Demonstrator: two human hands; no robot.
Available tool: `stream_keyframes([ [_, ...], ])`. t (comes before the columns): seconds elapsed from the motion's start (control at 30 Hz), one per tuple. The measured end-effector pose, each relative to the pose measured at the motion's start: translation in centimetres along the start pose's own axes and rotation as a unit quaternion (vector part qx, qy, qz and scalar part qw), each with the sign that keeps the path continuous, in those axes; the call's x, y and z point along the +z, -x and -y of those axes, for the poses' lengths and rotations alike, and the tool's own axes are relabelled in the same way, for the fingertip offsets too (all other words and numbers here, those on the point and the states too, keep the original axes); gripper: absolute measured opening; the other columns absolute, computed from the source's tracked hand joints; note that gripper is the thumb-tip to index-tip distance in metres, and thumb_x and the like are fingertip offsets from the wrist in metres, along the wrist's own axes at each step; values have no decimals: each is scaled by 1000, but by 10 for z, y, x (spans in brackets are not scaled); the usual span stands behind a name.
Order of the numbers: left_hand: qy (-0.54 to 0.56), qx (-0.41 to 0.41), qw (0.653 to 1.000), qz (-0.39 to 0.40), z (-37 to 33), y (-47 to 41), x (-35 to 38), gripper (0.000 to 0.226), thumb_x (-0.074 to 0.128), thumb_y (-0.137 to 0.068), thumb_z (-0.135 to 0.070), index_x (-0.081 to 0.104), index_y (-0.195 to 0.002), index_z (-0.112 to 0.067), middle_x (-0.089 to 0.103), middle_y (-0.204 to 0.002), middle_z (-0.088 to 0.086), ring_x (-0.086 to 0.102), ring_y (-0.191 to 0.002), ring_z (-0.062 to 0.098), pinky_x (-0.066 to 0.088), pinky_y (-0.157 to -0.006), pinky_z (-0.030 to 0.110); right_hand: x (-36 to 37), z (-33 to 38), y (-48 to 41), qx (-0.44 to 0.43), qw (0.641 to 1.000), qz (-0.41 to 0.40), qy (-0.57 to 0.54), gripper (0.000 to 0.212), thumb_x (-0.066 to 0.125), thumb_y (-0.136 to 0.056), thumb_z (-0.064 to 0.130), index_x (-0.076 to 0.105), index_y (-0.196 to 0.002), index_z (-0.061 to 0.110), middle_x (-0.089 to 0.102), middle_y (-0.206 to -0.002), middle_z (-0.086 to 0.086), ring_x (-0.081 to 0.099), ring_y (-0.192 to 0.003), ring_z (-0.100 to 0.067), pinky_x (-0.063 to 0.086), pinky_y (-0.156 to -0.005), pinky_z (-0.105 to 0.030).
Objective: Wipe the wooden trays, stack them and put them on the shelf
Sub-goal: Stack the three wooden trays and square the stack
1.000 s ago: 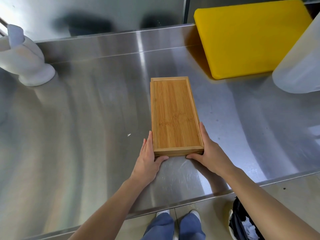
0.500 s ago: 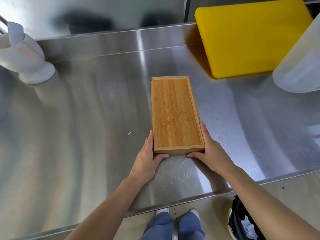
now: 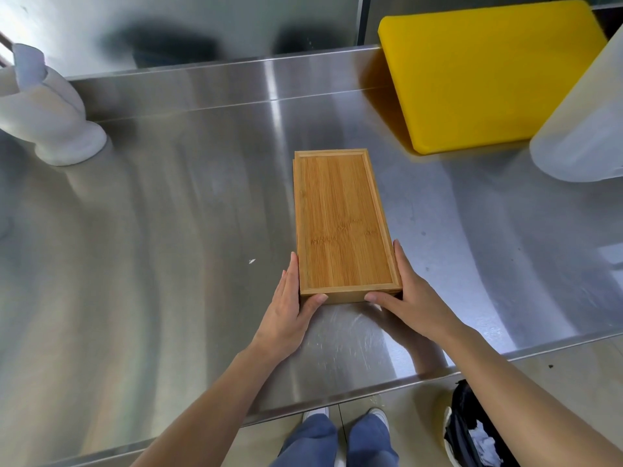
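A stack of wooden trays (image 3: 344,224) lies flat near the middle of the steel bench (image 3: 168,230), its long side running away from the person; a second edge peeking out along the left side and far corner shows there is more than one tray, though the count cannot be told. The left hand (image 3: 290,318) presses flat against the stack's near left side, fingers straight along the edge and thumb hooked onto the near end face. The right hand (image 3: 411,298) mirrors it on the near right side, thumb across the front end. Both grips are loosely closed around the near corners, and the stack rests on the bench. A yellow cutting board (image 3: 485,72) leans at the far right, well apart from the trays, with a translucent container (image 3: 586,129) just beside it. A white ceramic holder (image 3: 50,119) stands at the far left. Below the bench edge a black bin (image 3: 472,429) sits on the floor.
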State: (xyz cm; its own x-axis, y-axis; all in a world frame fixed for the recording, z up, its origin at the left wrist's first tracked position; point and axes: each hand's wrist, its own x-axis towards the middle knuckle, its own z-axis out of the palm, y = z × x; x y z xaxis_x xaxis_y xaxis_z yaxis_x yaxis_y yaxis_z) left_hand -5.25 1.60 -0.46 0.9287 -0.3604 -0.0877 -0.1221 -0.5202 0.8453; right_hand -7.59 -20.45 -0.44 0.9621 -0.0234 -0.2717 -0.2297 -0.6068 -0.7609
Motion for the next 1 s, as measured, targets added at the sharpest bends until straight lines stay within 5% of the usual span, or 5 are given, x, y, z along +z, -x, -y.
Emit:
stream_keyframes([
  [0.1, -3, 0, 1000, 1, 0, -1, 1, 77, 43, -88, -39, -5, -144, -17, 17, -155, -1, 15, -142, 14, 17, -116, 37, 1, 4, 0, -30, 999, 2, -15, 92, 52, -61, 74, -14, -124, 65, 27, -128, 34, 33, -111, 7, 26, -88, -7],
  [0.2, -7, -4, 1000, -7, -1, -2, 1, 74, 44, -90, -35, -3, -144, -18, 20, -155, 1, 17, -142, 16, 20, -115, 41, -1, 9, -1, -42, 999, -7, -28, 81, 55, -61, 72, -7, -114, 74, 26, -118, 42, 33, -105, 14, 26, -79, -1],
  [0.33, -10, 1, 1000, -10, 0, -1, 1, 73, 46, -90, -32, -1, -144, -16, 22, -154, 3, 20, -141, 18, 22, -114, 42, 0, 8, -1, -49, 998, -8, -29, 82, 57, -62, 71, -3, -118, 71, 27, -118, 42, 34, -102, 22, 27, -79, 0],
  [0.6, -10, -8, 1000, 0, 1, -1, 1, 75, 48, -90, -30, 0, -145, -15, 20, -155, 4, 18, -142, 20, 23, -114, 43, 1, 4, -1, -47, 998, -8, -28, 93, 58, -65, 65, 2, -137, 46, 33, -128, 25, 36, -112, 5, 26, -82, -3],
  [1.0, -10, -14, 1000, -16, 3, 0, 4, 77, 47, -86, -38, 4, -145, -13, 22, -154, 4, 20, -142, 19, 23, -114, 40, 0, 8, 1, -51, 998, -24, -19, 91, 59, -63, 66, 7, -135, 47, 26, -109, 51, 29, -96, 35, 29, -73, 6],
])
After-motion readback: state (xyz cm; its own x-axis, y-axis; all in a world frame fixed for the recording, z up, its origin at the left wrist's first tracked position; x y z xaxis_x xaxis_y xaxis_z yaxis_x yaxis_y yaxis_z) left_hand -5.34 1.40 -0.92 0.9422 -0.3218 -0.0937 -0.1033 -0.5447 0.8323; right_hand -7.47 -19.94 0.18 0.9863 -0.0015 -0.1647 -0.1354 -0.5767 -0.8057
